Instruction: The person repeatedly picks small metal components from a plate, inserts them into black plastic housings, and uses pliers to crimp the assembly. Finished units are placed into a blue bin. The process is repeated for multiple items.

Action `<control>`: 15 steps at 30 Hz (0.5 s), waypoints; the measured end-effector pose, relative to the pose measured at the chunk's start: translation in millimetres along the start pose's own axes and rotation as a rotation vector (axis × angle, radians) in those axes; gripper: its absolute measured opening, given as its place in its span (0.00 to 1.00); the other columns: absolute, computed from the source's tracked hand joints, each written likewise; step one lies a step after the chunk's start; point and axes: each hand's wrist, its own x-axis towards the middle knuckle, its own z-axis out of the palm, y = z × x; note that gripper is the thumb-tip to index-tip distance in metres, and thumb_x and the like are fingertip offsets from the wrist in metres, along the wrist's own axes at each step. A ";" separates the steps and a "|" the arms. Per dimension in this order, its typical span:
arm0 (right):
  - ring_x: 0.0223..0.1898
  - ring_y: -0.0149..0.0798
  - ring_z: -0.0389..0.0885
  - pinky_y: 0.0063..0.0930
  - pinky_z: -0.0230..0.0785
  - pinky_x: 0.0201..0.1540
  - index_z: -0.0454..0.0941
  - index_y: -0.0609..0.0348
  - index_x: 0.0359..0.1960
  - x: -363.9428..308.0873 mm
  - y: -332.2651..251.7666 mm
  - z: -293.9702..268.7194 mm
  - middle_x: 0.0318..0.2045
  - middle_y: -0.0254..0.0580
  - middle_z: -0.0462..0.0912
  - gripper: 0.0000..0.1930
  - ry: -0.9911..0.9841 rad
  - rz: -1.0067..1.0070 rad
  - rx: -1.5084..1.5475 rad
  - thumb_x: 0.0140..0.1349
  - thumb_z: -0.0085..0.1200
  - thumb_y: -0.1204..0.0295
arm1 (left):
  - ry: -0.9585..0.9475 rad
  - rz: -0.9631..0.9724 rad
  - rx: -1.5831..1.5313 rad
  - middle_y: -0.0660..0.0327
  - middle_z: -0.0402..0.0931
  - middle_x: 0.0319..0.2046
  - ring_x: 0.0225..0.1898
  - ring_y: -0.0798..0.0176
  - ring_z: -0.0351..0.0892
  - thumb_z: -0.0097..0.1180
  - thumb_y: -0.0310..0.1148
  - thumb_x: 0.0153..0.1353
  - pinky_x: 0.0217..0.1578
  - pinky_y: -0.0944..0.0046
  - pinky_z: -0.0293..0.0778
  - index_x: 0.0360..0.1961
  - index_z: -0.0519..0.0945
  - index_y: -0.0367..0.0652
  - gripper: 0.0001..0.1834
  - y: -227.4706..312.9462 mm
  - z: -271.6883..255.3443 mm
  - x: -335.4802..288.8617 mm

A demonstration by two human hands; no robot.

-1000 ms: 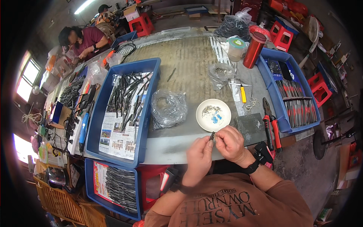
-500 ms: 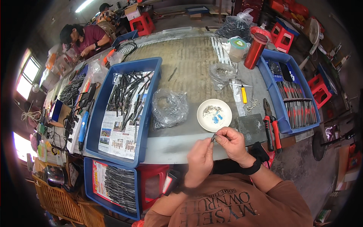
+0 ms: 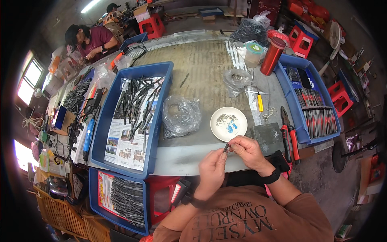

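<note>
My left hand (image 3: 212, 167) and my right hand (image 3: 249, 152) meet over the near edge of the table, both closed. Between their fingertips they pinch a small dark, thin piece (image 3: 226, 148); fingers cover most of it, so I cannot make out its kind. Just beyond my hands sits a shallow white dish (image 3: 219, 134) holding tiny metallic bits and small blue pieces. A clear plastic bag (image 3: 182, 116) with dark contents lies to the left of the dish. To its right is a dark grey square block (image 3: 267, 135).
Pliers with red-black handles (image 3: 291, 141), a yellow-handled tool (image 3: 260, 103) and a red flask (image 3: 273, 56) are at right. Blue trays stand left (image 3: 95, 141), lower left (image 3: 93, 197) and right (image 3: 287, 86), holding dark strips. A person (image 3: 96, 40) sits far left.
My hands stay together at nearly the same spot, with the dark piece tilted slightly differently between the fingertips. My left wrist has shifted a little. The table's objects stay put.
</note>
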 end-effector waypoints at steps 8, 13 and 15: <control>0.29 0.26 0.75 0.19 0.68 0.32 0.76 0.66 0.34 -1.8 -1.2 5.4 0.27 0.34 0.78 0.11 0.044 0.072 0.000 0.63 0.48 0.68 | 0.035 0.169 0.181 0.66 0.68 0.22 0.23 0.76 0.64 0.50 0.23 0.59 0.23 0.74 0.61 0.37 0.77 0.32 0.08 2.2 1.2 2.3; 0.28 0.26 0.74 0.19 0.67 0.32 0.76 0.65 0.33 -1.5 -3.1 2.4 0.27 0.35 0.78 0.13 0.071 0.135 -0.003 0.64 0.46 0.67 | 0.020 0.048 0.086 0.66 0.68 0.22 0.23 0.76 0.63 0.50 0.23 0.59 0.23 0.75 0.61 0.37 0.77 0.32 0.08 2.9 1.0 2.0; 0.28 0.26 0.74 0.19 0.67 0.32 0.76 0.66 0.32 -2.4 -4.4 3.5 0.27 0.35 0.78 0.13 0.055 0.085 -0.057 0.64 0.46 0.66 | 0.014 0.042 0.074 0.67 0.68 0.23 0.22 0.76 0.63 0.50 0.24 0.59 0.22 0.75 0.61 0.38 0.77 0.32 0.08 2.4 1.8 2.2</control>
